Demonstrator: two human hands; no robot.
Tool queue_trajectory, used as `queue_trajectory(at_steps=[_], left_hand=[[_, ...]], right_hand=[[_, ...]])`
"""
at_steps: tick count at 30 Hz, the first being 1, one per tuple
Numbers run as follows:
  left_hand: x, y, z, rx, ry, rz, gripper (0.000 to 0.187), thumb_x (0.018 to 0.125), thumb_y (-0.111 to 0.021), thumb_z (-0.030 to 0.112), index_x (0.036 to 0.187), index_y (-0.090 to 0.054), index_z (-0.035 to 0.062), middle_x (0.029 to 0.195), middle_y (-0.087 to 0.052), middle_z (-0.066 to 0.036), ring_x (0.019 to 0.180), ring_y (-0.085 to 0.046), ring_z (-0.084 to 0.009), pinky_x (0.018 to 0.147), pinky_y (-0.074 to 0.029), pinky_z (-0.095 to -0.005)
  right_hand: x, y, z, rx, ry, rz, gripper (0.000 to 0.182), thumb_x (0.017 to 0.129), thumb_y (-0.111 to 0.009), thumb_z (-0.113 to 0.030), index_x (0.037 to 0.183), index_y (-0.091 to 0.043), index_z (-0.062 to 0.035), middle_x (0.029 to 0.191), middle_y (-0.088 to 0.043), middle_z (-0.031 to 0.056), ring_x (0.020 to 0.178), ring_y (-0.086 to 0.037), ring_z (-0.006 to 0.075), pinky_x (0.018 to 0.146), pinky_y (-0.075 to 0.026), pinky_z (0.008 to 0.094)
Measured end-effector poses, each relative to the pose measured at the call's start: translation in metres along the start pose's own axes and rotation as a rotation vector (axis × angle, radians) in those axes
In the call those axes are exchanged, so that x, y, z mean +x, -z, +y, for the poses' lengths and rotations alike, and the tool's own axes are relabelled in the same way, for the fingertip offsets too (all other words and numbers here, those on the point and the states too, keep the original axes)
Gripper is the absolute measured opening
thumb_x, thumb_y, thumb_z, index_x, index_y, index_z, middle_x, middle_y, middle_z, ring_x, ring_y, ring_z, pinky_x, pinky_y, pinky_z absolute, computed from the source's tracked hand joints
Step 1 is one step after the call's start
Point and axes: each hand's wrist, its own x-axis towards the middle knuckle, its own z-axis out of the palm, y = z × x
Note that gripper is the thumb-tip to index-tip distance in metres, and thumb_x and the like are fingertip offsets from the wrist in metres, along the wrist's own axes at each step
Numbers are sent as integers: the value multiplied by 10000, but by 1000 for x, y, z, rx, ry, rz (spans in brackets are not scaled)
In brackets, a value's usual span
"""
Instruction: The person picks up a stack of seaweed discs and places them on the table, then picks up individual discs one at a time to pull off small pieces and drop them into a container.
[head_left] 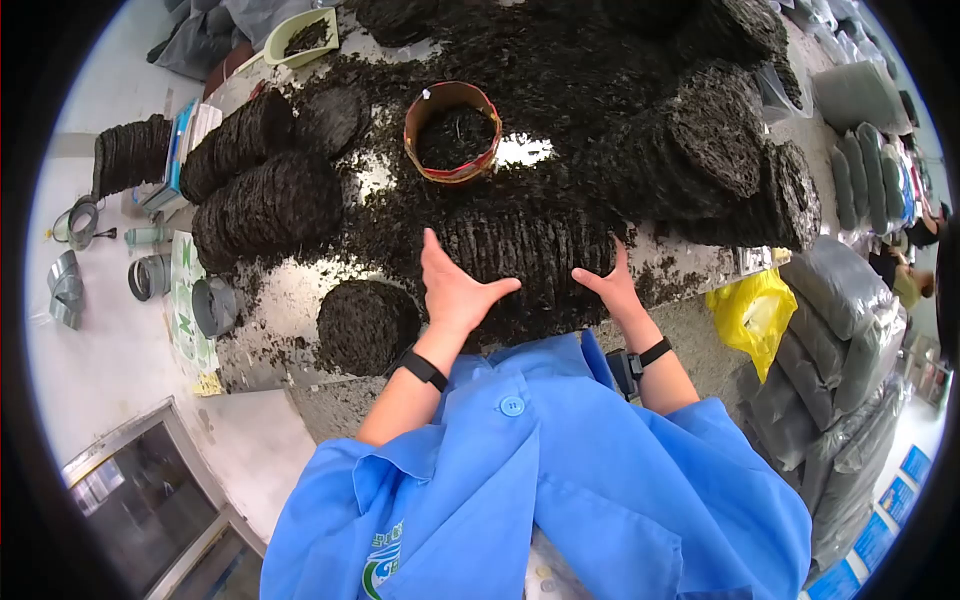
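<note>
A row of thin, dark, flaky round cakes point(530, 250), which look like dried seaweed, stands on edge at the table's near side. My left hand point(458, 290) grips the left end of this row, thumb along its near face. At the opposite end my right hand point(614, 287) presses inward, its thumb also on the near face. Some of the fingers are hidden behind the cakes. Just beyond the row is a round, red-rimmed container point(453, 175) with dark flakes inside. One dark cake point(368, 327) lies flat to the left of my left hand.
Loose flakes cover much of the table point(290, 300). More cake rows lie at left point(268, 208) and right point(715, 130). A pale green scoop point(300, 38) rests at the far left. Grey rings point(214, 307), a yellow plastic bag point(752, 315) and packed grey bags point(835, 350) flank the table.
</note>
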Motion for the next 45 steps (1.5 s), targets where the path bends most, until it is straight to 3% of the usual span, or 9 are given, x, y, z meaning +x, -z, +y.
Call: queue_trajectory(at_steps=[5, 15, 21, 25, 27, 28, 33, 41, 45], left_hand=[[26, 0, -56, -248, 184, -113, 1407, 608, -961, 448, 1569, -56, -39, 1546, -304, -317, 1418, -382, -416, 1184, -342, -451], [1, -6, -74, -363, -184, -56, 1076, 779, -838, 327, 1564, -174, 10, 1461, -401, -225, 1346, -427, -336, 1145, -341, -441], [25, -2, -92, -845, 401, -283, 794, 988, -540, 506, 1572, -263, 45, 1448, -452, -134, 1344, -422, -253, 1121, -318, -363], [36, -45, -129, -456, 160, -159, 780, 983, -528, 523, 1561, -317, 42, 1501, -445, -121, 1391, -396, -251, 1126, -312, -368], [26, -17, -102, -883, 230, -410, 712, 986, -500, 518, 1564, -358, 126, 1556, -416, -60, 1431, -362, -198, 1114, -337, -441], [7, 12, -54, -918, 435, -478, 654, 1014, -468, 495, 1538, -404, 109, 1517, -482, -40, 1408, -419, -212, 1139, -345, -441], [-7, -21, -46, -1162, 385, -765, 635, 1030, -456, 527, 1514, -422, 119, 1448, -554, -39, 1319, -530, -188, 1050, -458, -393], [-12, -173, 39, -1421, 531, -1155, 625, 1036, -477, 509, 1457, -505, 47, 1422, -592, -107, 1295, -564, -242, 1113, -417, -429], [19, -270, 52, -893, 199, -851, 608, 1033, -468, 521, 1367, -567, 23, 1381, -611, -173, 1281, -570, -295, 1062, -441, -422]], right_hand=[[-5, 7, -20, 121, -129, -57, 1156, 765, -900, -283, 1557, -149, 98, 1504, -432, 245, 1377, -458, 283, 1162, -356, 371], [-28, -18, -31, -58, 3, -54, 984, 791, -848, -157, 1555, -257, 36, 1465, -498, 167, 1339, -486, 228, 1136, -376, 349], [-10, 12, -3, -90, 51, -242, 1062, 745, -858, -49, 1580, -204, 2, 1472, -494, 155, 1357, -467, 228, 1151, -369, 370], [-11, 8, -8, 40, -35, -307, 1134, 717, -888, -54, 1590, -167, -8, 1481, -487, 157, 1364, -460, 225, 1152, -376, 375], [-16, 15, -14, 45, -80, -293, 1167, 694, -917, -98, 1589, -173, -6, 1502, -465, 170, 1375, -458, 241, 1172, -358, 383], [-26, 28, -15, -109, 4, -254, 1173, 688, -926, -118, 1588, -182, -13, 1515, -447, 180, 1380, -456, 253, 1178, -353, 398], [-99, 52, -86, -519, 315, -73, 1106, 605, -899, -74, 1554, -331, -55, 1582, -367, 195, 1447, -393, 343, 1201, -327, 450], [-185, 65, -125, -1017, 363, 323, 1031, 586, -852, -56, 1512, -398, -59, 1593, -340, 215, 1451, -339, 424, 1203, -287, 509], [-159, 69, -72, -1129, 295, 564, 1001, 646, -854, -94, 1521, -370, -37, 1589, -333, 221, 1436, -324, 456, 1201, -258, 527]])
